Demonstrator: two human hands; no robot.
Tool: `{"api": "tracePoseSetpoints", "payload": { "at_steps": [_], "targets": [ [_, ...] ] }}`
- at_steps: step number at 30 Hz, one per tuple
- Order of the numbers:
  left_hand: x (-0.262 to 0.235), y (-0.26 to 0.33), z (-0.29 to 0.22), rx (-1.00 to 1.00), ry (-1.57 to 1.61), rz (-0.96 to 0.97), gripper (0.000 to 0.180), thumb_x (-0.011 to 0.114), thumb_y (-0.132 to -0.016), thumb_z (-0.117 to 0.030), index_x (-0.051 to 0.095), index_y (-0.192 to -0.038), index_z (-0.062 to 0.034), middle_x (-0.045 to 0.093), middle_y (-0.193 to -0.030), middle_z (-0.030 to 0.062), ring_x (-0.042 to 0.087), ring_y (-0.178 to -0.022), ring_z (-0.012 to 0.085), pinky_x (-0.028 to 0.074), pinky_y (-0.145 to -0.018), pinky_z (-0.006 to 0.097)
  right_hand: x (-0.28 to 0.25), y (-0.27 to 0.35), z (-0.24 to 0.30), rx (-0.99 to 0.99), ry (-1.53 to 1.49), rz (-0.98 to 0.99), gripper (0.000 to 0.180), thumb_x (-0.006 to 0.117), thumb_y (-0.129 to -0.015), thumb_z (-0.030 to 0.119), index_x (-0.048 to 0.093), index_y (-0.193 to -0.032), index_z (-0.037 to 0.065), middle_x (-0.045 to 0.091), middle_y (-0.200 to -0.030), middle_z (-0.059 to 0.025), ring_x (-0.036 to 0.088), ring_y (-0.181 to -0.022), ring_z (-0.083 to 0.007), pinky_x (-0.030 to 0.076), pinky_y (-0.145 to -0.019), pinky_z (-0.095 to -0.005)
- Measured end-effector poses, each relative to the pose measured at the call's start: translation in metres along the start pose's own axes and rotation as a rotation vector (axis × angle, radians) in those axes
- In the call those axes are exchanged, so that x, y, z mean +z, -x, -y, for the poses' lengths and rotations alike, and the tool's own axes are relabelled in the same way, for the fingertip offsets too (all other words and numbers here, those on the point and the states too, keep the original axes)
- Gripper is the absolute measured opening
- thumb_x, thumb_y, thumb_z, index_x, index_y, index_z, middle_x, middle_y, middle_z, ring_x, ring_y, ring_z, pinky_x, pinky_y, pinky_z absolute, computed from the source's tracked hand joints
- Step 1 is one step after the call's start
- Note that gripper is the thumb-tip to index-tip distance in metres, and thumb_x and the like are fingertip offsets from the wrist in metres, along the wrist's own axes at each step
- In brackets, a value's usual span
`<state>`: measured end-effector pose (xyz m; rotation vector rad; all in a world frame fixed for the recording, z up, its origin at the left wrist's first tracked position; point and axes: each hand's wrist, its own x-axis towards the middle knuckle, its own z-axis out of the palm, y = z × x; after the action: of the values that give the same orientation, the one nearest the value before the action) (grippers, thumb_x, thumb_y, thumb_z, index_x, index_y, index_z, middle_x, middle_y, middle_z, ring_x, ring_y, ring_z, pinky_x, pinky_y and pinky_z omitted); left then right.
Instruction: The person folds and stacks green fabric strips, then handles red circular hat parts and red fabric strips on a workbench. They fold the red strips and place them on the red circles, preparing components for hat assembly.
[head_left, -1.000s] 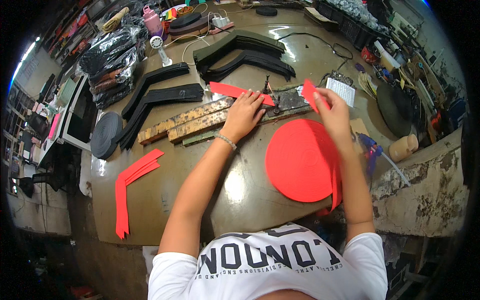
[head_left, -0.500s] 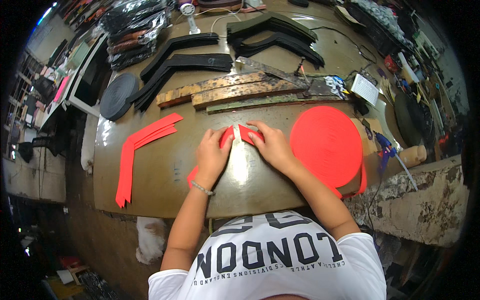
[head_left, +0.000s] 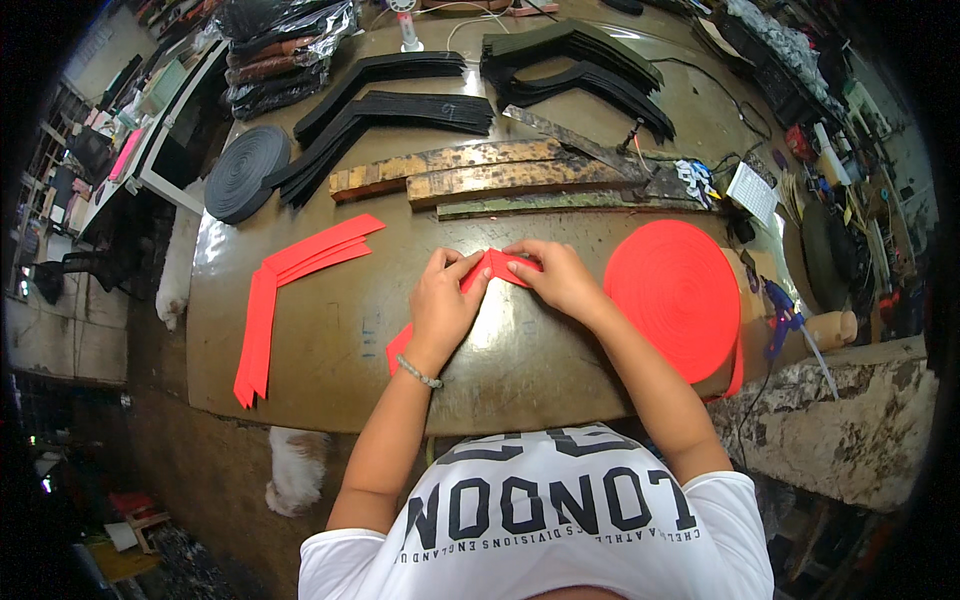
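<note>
At the middle of the table, my left hand (head_left: 447, 303) pinches a red webbing strip (head_left: 398, 348), whose other end shows beyond my wrist. My right hand (head_left: 560, 282) grips a second, shorter-looking red strip (head_left: 508, 262). The slanted ends of both strips meet between my fingertips in a shallow peak; I cannot tell if they are joined. To the left lies a stack of bent red strips (head_left: 262, 310), fanned at its ends. A large coil of red webbing (head_left: 672, 300) lies flat beside my right forearm.
Wooden bars (head_left: 490, 178) lie across the table beyond my hands. Farther back are bent black strips (head_left: 385, 115), dark green ones (head_left: 570, 50) and a black coil (head_left: 247, 175). A blue glue gun (head_left: 783, 315) lies at the right edge. A white furry animal (head_left: 296, 470) is below the table.
The two red strip ends, apart before, now touch as my hands have brought them together. The whole view has shifted slightly.
</note>
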<state>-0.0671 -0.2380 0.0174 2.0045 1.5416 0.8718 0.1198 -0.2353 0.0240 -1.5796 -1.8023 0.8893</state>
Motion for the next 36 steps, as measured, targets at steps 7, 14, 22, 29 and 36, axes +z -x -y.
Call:
{"api": "tracePoseSetpoints", "payload": {
  "at_steps": [7, 14, 22, 29, 36],
  "targets": [
    [0.000, 0.001, -0.002, 0.010, -0.013, -0.010, 0.028, 0.070, -0.084, -0.025, 0.072, -0.106, -0.0078, 0.060, -0.091, 0.0101, 0.061, -0.081, 0.0265, 0.050, -0.072, 0.036, 0.012, 0.009, 0.021, -0.224, 0.678, -0.059, 0.025, 0.058, -0.085, 0.014, 0.067, -0.107, 0.005, 0.063, -0.099, -0.0134, 0.059, -0.091, -0.0312, 0.048, -0.079, -0.0418],
    [-0.001, 0.001, -0.004, 0.027, -0.033, -0.004, 0.027, 0.067, -0.085, -0.025, 0.071, -0.106, -0.0093, 0.060, -0.094, 0.0095, 0.062, -0.082, 0.0284, 0.050, -0.071, 0.038, 0.028, 0.003, 0.017, -0.339, 0.592, 0.022, 0.030, 0.053, -0.083, 0.003, 0.057, -0.109, -0.009, 0.052, -0.107, -0.0180, 0.051, -0.097, -0.0318, 0.049, -0.085, -0.0411],
    [0.003, 0.001, 0.002, 0.072, -0.001, -0.044, 0.023, 0.065, -0.087, -0.019, 0.071, -0.106, -0.0074, 0.063, -0.092, 0.0128, 0.063, -0.080, 0.0260, 0.050, -0.073, 0.035, -0.015, -0.016, 0.002, -0.168, -0.034, 0.163, 0.032, 0.055, -0.085, 0.010, 0.063, -0.114, -0.002, 0.060, -0.113, -0.0259, 0.054, -0.111, -0.0370, 0.044, -0.096, -0.0400],
    [-0.013, -0.019, -0.013, -0.045, 0.356, 0.189, 0.031, 0.067, -0.090, -0.027, 0.070, -0.102, 0.0010, 0.068, -0.084, 0.0041, 0.058, -0.077, 0.0090, 0.047, -0.070, 0.026, -0.037, 0.004, -0.006, 0.120, -0.325, 0.413, 0.030, 0.068, -0.088, 0.020, 0.065, -0.110, 0.000, 0.067, -0.094, -0.0058, 0.060, -0.084, -0.0124, 0.049, -0.075, -0.0280],
    [-0.046, -0.114, -0.050, -0.095, 0.676, 0.361, 0.028, 0.068, -0.090, -0.031, 0.070, -0.096, -0.0032, 0.064, -0.082, -0.0033, 0.053, -0.073, 0.0025, 0.042, -0.066, 0.020, -0.133, 0.026, 0.023, 0.263, -0.889, 0.431, 0.030, 0.069, -0.089, 0.028, 0.061, -0.104, 0.003, 0.058, -0.072, 0.0018, 0.053, -0.055, -0.0024, 0.042, -0.046, -0.0160]
  ]
}}
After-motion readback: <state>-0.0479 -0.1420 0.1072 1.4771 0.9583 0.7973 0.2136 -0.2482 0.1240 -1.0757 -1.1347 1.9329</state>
